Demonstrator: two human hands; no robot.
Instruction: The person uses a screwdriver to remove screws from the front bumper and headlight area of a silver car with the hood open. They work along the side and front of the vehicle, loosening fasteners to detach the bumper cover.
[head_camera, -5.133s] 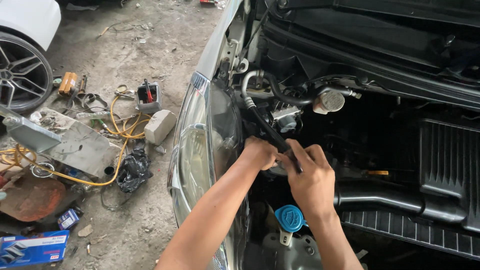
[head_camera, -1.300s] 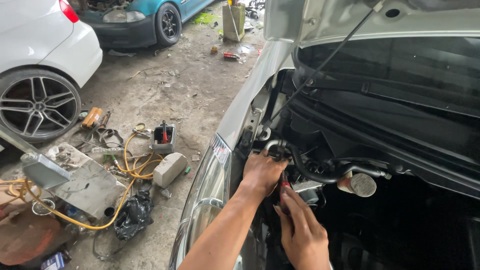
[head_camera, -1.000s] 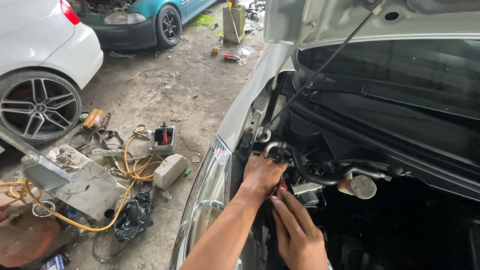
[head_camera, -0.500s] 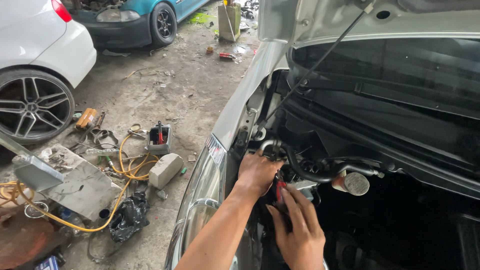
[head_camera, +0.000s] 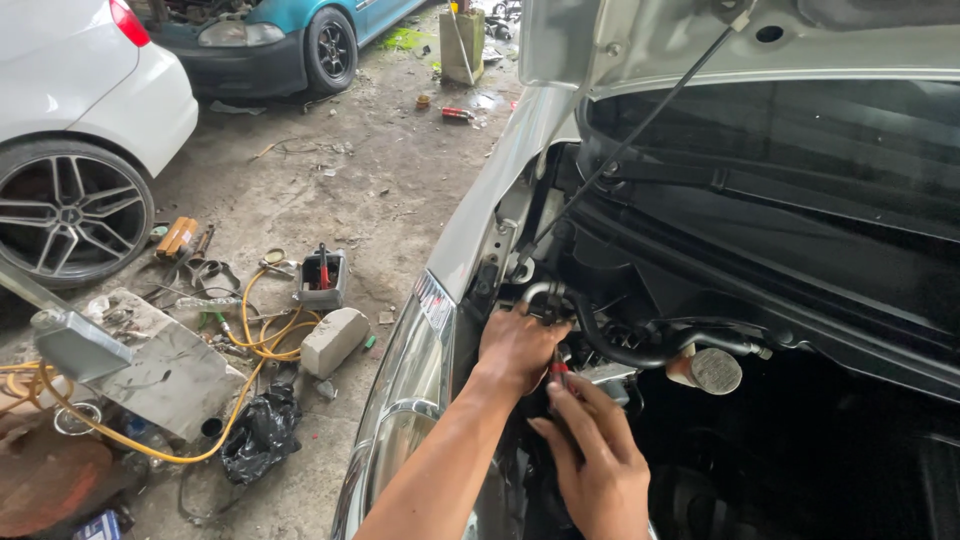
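Observation:
I look into the open engine bay of a silver car (head_camera: 480, 210). My left hand (head_camera: 518, 345) is closed around something at the end of a black rubber hose (head_camera: 620, 350) near a metal pipe (head_camera: 540, 292); a small red-handled tool (head_camera: 558, 367) shows just under the fingers. My right hand (head_camera: 592, 455) is below it, fingers spread and reaching up toward the red handle, touching it or nearly so. What the left hand holds inside its grip is hidden.
A hood prop rod (head_camera: 640, 130) slants across the bay. A round grey cap (head_camera: 714, 370) sits right of the hose. On the floor left lie a yellow hose (head_camera: 250, 330), a grey block (head_camera: 333, 340), a tool tray (head_camera: 322, 280) and metal sheet (head_camera: 165, 360). White car wheel (head_camera: 65, 212) far left.
The view has lifted from the lower bay toward the hood. Both hands stay at the hose end; my right hand has opened its fingers under the left.

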